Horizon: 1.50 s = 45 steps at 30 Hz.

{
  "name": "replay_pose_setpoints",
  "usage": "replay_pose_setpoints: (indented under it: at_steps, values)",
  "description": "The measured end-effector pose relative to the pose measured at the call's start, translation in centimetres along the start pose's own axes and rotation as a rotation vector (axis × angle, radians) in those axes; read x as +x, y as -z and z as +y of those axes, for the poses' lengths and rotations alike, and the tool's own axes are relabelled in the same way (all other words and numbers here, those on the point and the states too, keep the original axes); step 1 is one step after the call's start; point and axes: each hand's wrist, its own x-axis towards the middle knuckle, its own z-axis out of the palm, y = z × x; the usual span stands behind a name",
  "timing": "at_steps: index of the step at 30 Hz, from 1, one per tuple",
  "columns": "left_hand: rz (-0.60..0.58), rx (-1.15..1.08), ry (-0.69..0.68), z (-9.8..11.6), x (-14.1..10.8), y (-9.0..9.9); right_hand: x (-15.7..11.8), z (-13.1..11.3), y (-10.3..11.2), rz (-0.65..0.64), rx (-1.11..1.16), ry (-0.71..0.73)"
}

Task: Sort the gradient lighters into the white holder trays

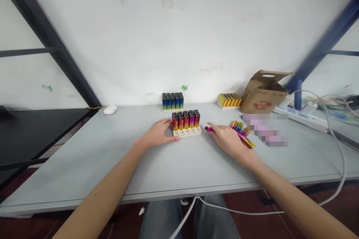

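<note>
A white rack (187,133) stands mid-table with several red-and-gold batteries (181,122) upright in it, a purple one among them. Its front row of holes is bare. My left hand (160,132) grips the rack's left end, thumb at the front corner and fingers along the side. Over the table to the right, my right hand (226,137) is closed on a purple battery (209,129) whose dark end sticks out past the fingertips. Beside and partly under that hand lie loose batteries (246,142) in gold, purple and blue tones.
Against the wall stand a rack of blue-green batteries (173,101) and one of yellow batteries (230,100). An open cardboard box (259,95), a blurred pink patch (263,129), a power strip (303,115) and a white cable (333,134) are at right. A white rounded case (110,109) sits at left.
</note>
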Motion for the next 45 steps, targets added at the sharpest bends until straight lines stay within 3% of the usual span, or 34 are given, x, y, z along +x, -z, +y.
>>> replay_pose_setpoints:
  at_steps: [3,6,9,13,23,39,45]
  values:
    - [-0.008,0.004,-0.005,0.0,0.0,0.1,3.3,0.6,1.3,0.161,0.462,-0.131]
    - [-0.015,0.005,-0.002,0.0,0.0,0.1,6.9,0.7,2.7,0.275,1.112,-0.404]
    - [-0.022,0.009,0.023,0.0,-0.1,0.2,9.1,0.2,3.1,0.158,1.575,-0.484]
    - [-0.03,0.009,0.031,0.3,-0.2,0.4,8.8,-0.6,2.2,-0.018,1.886,-0.465]
    - [-0.037,0.012,0.044,0.4,-0.3,0.5,7.6,-2.0,1.5,-0.055,2.012,-0.447]
    - [-0.017,0.02,0.003,0.1,-0.2,0.3,7.3,-3.5,0.9,-0.099,1.862,-0.418]
    - [-0.016,0.015,0.009,0.2,-0.1,0.3,7.1,-3.4,1.0,-0.014,1.747,-0.167]
